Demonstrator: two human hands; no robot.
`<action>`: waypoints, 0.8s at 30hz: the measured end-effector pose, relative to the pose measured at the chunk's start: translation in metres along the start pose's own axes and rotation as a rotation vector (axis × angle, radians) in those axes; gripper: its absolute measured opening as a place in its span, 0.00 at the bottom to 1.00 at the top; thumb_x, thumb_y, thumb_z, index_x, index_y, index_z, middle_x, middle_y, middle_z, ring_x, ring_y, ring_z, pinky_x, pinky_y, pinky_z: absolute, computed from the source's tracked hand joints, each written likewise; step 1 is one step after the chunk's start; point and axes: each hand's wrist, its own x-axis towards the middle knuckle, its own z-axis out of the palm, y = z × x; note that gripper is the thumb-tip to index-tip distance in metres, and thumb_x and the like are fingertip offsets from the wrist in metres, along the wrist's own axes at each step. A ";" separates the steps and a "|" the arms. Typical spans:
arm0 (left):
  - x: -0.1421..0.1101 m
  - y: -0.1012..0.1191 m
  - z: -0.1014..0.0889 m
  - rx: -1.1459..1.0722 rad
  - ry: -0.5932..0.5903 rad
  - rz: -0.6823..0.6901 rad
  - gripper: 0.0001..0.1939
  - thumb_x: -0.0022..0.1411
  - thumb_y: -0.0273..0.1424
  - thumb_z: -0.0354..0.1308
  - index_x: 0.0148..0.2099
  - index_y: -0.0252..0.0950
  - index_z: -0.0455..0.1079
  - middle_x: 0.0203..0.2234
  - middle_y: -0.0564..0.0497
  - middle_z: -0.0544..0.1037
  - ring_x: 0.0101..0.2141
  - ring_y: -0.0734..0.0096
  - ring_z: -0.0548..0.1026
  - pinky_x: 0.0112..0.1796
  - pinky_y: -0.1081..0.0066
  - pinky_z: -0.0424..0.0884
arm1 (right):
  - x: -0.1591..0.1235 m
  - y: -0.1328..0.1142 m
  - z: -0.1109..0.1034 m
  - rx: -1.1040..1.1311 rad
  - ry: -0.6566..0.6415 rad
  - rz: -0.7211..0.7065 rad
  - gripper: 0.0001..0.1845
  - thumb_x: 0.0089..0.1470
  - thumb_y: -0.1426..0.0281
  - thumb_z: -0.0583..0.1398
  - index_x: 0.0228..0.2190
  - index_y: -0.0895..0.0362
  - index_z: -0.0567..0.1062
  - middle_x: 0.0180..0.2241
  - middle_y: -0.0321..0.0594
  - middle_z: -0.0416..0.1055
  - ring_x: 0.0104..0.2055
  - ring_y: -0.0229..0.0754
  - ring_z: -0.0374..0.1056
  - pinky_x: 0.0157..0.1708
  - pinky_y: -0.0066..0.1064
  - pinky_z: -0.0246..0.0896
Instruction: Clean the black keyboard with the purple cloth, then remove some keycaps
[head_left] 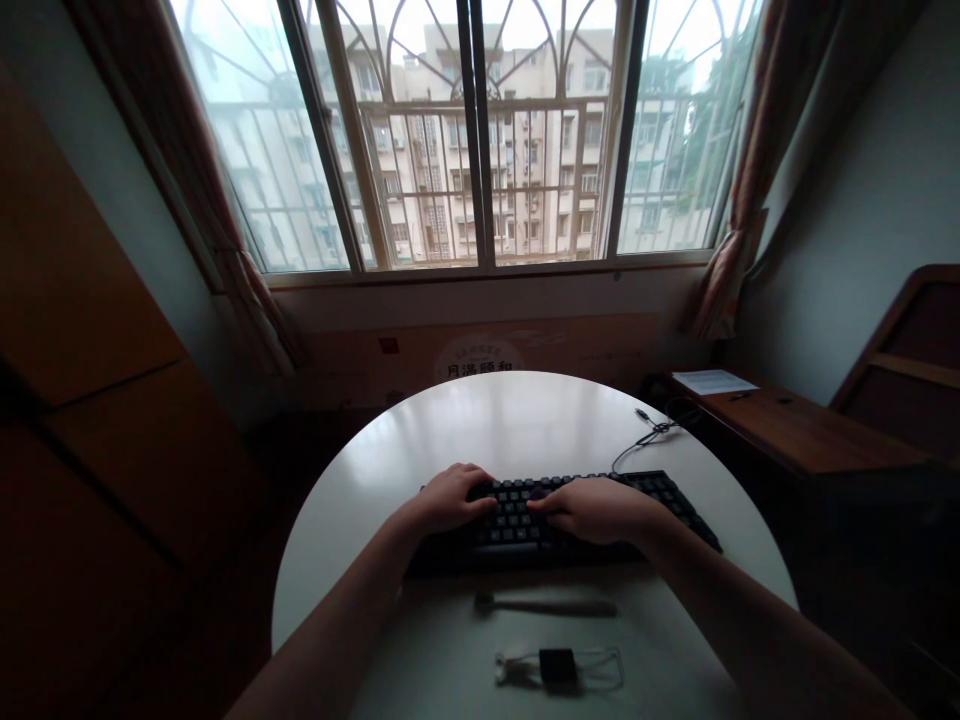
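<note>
A black keyboard (525,535) lies across the white round table, its far right end angled toward me. My left hand (454,497) rests over its left part, fingers apart and the thumb lying on the keys. My right hand (600,508) is over the middle keys, with thumb and forefinger pinched at a small dark piece (538,493), too small to name surely. Nearer to me lies a slim brush (551,605) with a dark head at its left end. Below the brush is a wire keycap puller (556,667) with a black block in its middle.
The keyboard's dark cable (652,432) is bundled at the back right of the white table (337,520). A brown wooden table (810,425) with a paper sheet (714,382) stands at right. Beyond are a barred window (480,150) and a printed cardboard box (570,350).
</note>
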 end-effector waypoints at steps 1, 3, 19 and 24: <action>0.000 0.001 -0.001 0.000 -0.001 -0.001 0.18 0.62 0.41 0.57 0.51 0.39 0.73 0.48 0.45 0.76 0.50 0.56 0.71 0.50 0.62 0.66 | 0.000 -0.001 0.000 0.014 0.023 -0.008 0.24 0.60 0.62 0.53 0.58 0.40 0.68 0.55 0.36 0.71 0.54 0.54 0.69 0.52 0.43 0.62; -0.001 0.002 -0.002 -0.005 0.000 -0.002 0.19 0.62 0.41 0.57 0.51 0.39 0.73 0.48 0.45 0.76 0.49 0.56 0.71 0.50 0.62 0.67 | 0.001 -0.001 0.001 0.042 0.061 -0.027 0.23 0.60 0.63 0.53 0.56 0.41 0.71 0.54 0.36 0.72 0.55 0.53 0.69 0.53 0.42 0.62; -0.002 0.004 -0.004 -0.039 -0.015 -0.006 0.19 0.62 0.42 0.57 0.52 0.40 0.74 0.49 0.45 0.76 0.50 0.55 0.71 0.51 0.61 0.66 | 0.015 0.017 -0.002 0.100 0.322 -0.161 0.11 0.55 0.68 0.59 0.39 0.53 0.80 0.35 0.39 0.79 0.36 0.42 0.73 0.36 0.27 0.61; -0.002 0.003 -0.003 -0.041 -0.004 0.000 0.20 0.62 0.42 0.57 0.53 0.40 0.73 0.49 0.45 0.76 0.50 0.55 0.71 0.51 0.61 0.66 | 0.017 0.012 0.005 0.021 0.248 -0.177 0.11 0.56 0.67 0.58 0.38 0.52 0.80 0.34 0.39 0.79 0.35 0.42 0.73 0.35 0.28 0.60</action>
